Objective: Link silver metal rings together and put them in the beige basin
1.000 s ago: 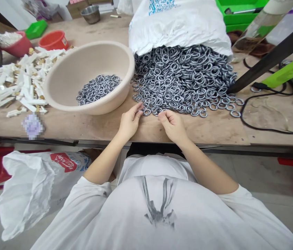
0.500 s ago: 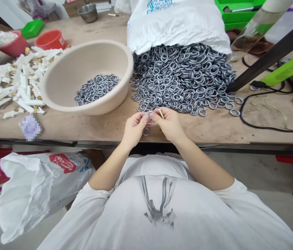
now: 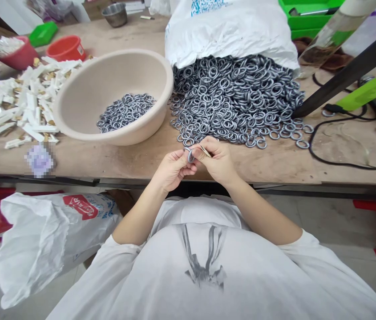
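Single head-worn view, tipped forward and down

The only camera sits on the person's head, looking forward and steeply down — the white shirt [image 3: 161,266] fills the lower foreground, nearest the lens. The grip of the left hand [image 3: 173,171] and right hand [image 3: 221,163] falls near mid-frame, at middle distance. Beyond, the bench [image 3: 274,166] spans the full width, with the metal bowl [image 3: 115,16] small and far near the top edge. The field is wide — floor [image 3: 324,266] shows on both sides.
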The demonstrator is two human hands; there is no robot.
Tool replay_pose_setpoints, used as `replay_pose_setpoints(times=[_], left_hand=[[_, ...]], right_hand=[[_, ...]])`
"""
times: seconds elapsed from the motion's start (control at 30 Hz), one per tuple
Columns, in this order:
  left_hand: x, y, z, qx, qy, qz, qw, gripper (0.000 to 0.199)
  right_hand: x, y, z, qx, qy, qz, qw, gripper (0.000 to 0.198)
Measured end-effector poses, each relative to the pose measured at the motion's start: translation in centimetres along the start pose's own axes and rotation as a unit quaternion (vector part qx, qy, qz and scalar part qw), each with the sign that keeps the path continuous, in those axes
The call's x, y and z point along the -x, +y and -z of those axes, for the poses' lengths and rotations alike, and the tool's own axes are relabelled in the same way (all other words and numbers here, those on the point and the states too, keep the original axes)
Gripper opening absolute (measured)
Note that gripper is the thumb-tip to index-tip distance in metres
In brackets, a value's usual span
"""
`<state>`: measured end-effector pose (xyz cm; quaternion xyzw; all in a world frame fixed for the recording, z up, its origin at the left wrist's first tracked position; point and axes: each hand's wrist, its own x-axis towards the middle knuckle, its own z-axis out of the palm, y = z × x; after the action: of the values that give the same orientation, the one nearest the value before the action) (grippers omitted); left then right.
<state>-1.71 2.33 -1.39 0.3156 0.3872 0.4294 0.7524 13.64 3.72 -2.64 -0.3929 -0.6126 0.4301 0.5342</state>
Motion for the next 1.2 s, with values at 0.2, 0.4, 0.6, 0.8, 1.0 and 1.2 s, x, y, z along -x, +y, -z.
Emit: replay_pose_setpoints(times=[0.2, 0.4, 0.6, 0.8, 1.0, 1.2], left_hand=[[0.2, -0.3, -0.5, -0.013, 0.027, -0.064, 0.998, 0.045], [0.7, -0.3, -1.4, -0.041, 0.058, -0.121, 0.99, 0.045], [1.0, -0.7, -2.2, -0.028, 0.049, -0.148, 0.987, 0.046], [1.4, -0.1, -2.7, 0.035, 0.068, -0.129, 0.989, 0.044], [1.9, 0.1, -3.5, 0.059, 0.088, -0.131, 0.986, 0.04], [2.2, 0.2, -3.7, 0.05, 0.101, -0.115, 0.987, 0.039]], right_hand=[[0.2, -0.2, -0.1, 0.006, 0.024, 0.0, 1.0, 0.039], [0.9, -0.7, -0.4, -0.004, 0.015, 0.007, 1.0, 0.041], [0.7, -1.4, -0.6, -0.03, -0.003, -0.013, 0.999, 0.042], [1.2, -2.9, 0.7, 0.184, -0.038, 0.118, 0.975, 0.049], [2.0, -2.8, 0.4, 0.295, -0.07, 0.163, 0.939, 0.05], [2.0, -3.0, 0.5, 0.288, -0.101, 0.157, 0.939, 0.051]])
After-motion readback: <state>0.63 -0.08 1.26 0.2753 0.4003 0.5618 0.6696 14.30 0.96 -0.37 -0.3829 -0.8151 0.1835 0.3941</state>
